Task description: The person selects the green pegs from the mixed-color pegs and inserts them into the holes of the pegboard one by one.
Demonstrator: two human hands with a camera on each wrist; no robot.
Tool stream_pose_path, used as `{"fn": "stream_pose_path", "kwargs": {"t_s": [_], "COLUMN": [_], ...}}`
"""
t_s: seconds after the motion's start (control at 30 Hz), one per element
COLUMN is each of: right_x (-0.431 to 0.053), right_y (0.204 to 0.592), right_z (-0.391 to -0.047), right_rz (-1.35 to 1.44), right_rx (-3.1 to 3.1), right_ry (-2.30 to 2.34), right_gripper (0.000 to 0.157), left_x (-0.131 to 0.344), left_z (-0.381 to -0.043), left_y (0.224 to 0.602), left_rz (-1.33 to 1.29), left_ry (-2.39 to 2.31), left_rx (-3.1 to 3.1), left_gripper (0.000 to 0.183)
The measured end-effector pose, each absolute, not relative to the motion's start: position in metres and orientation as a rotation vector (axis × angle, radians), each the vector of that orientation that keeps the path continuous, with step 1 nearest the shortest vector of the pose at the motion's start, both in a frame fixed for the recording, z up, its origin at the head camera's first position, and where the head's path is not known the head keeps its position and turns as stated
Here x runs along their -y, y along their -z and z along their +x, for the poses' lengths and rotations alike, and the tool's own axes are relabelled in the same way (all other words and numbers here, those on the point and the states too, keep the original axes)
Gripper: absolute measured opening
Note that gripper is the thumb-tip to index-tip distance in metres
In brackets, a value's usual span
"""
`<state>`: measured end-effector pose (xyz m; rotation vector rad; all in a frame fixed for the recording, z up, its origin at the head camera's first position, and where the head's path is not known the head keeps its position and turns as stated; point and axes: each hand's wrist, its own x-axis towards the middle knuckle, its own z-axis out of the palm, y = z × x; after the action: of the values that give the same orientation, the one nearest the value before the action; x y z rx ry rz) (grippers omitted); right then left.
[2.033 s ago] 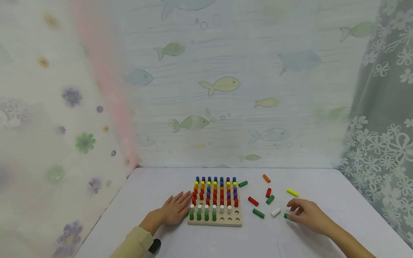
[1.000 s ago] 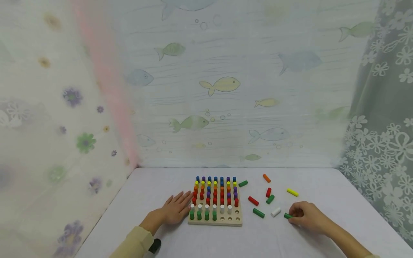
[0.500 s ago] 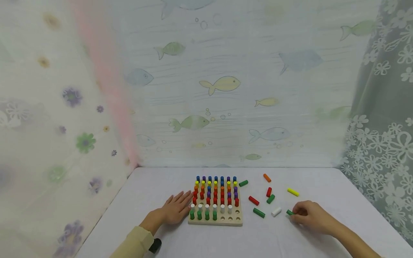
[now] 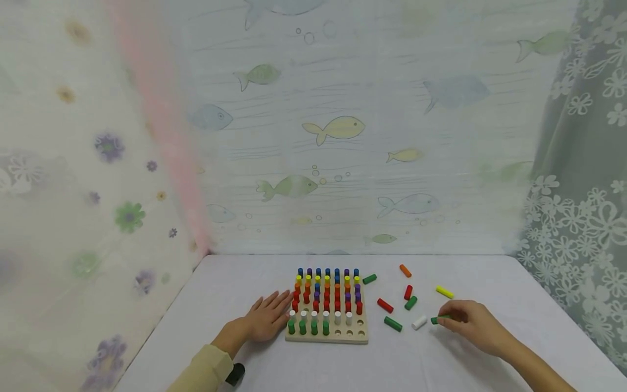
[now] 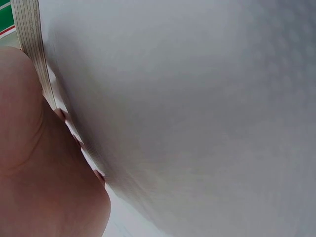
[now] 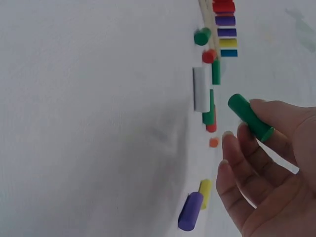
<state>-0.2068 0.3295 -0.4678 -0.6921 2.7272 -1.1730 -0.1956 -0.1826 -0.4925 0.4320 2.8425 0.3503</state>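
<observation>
A wooden pegboard (image 4: 326, 338) stands on the table, filled with rows of coloured pegs; a few holes show at its near right corner. My left hand (image 4: 266, 318) lies flat with straight fingers along the board's left side; the left wrist view shows the hand against the board's wooden edge (image 5: 30, 42). To the right, my right hand (image 4: 472, 324) pinches a green peg (image 6: 251, 117) between thumb and fingers, raised off the cloth. Nearest to that hand lies a white peg (image 4: 419, 322).
Loose pegs lie right of the board: green (image 4: 393, 324), red (image 4: 385, 305), orange (image 4: 405, 270), yellow (image 4: 444, 292) and others. A purple peg (image 6: 190, 211) shows only in the right wrist view. A black object (image 4: 235, 374) sits by the left sleeve (image 4: 206, 366).
My right hand has taken hold of the green peg and lifted it from the table, moving slightly up and away. The left hand and the board stay put.
</observation>
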Motion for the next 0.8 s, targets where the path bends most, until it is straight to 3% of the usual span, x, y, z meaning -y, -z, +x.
{"fn": "stream_pose_path", "kwargs": {"t_s": [0.8], "right_x": [-0.293], "right_y": [0.463], "right_z": [-0.197], "right_rz": [-0.715], "right_rx": [-2.441], "right_ry": [1.400], "right_gripper": [0.021], "left_x": [0.191], "left_z": [-0.208], "left_y": [0.514], "left_rz": [0.458], "left_ry": [-0.353], "left_rx": [-2.877], "left_gripper": [0.068]}}
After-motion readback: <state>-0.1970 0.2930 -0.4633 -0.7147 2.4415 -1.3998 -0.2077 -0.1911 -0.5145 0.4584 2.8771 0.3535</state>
